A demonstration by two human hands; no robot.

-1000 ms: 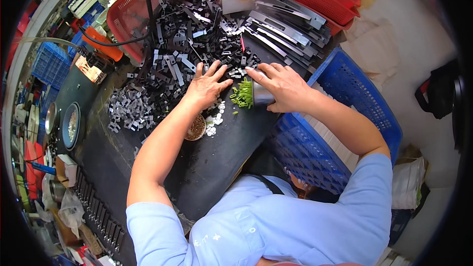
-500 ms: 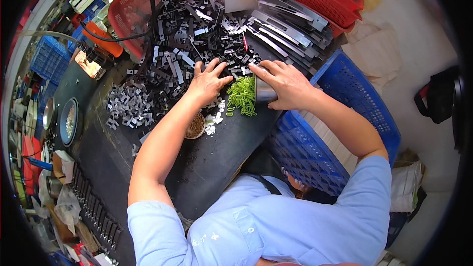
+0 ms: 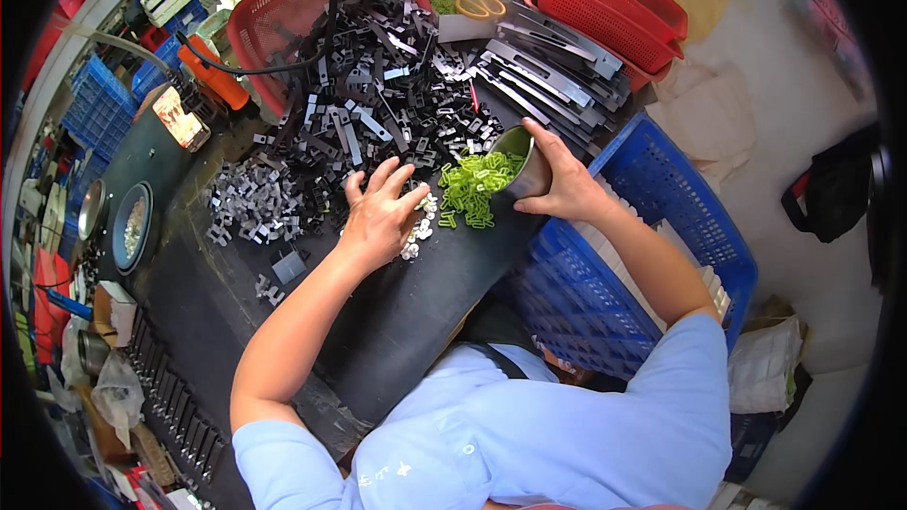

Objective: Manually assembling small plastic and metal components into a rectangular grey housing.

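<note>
Your right hand (image 3: 572, 185) is clamped around a metal cup (image 3: 535, 170), thumb on the near side and fingers on the far side. The cup is tilted, its mouth facing left, near the right edge of the black worktable (image 3: 397, 331) — bright green loops (image 3: 472, 194) lie heaped at its mouth. Your left hand (image 3: 376, 225) has its fingers spread apart, just beside small white pieces (image 3: 420, 225); whether it touches them, you cannot tell. Dark metal parts (image 3: 364, 66) pile toward the table's far edge — long metal strips (image 3: 543, 71) lie by its far right corner.
</note>
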